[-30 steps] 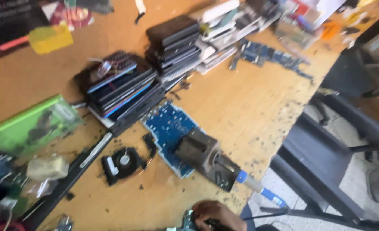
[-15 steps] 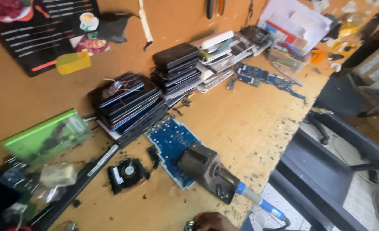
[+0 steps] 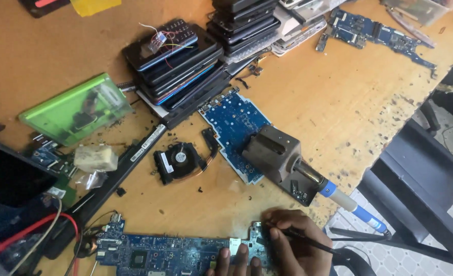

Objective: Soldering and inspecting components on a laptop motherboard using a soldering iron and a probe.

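Head view: two hands working on a circuit board at the near worktop [image 3: 339, 102] edge.
Right hand [image 3: 293, 243] is gripping a thin black tool [image 3: 308, 241], fingers clenched; left hand [image 3: 236, 260] fingers are pressing flat on the blue circuit board [image 3: 165, 253]. A fan [image 3: 178, 161] is lying just beyond.

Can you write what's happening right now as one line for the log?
right hand: holds thin black tool | left hand: fingers on blue circuit board | soldering iron: resting in stand | bench: cluttered
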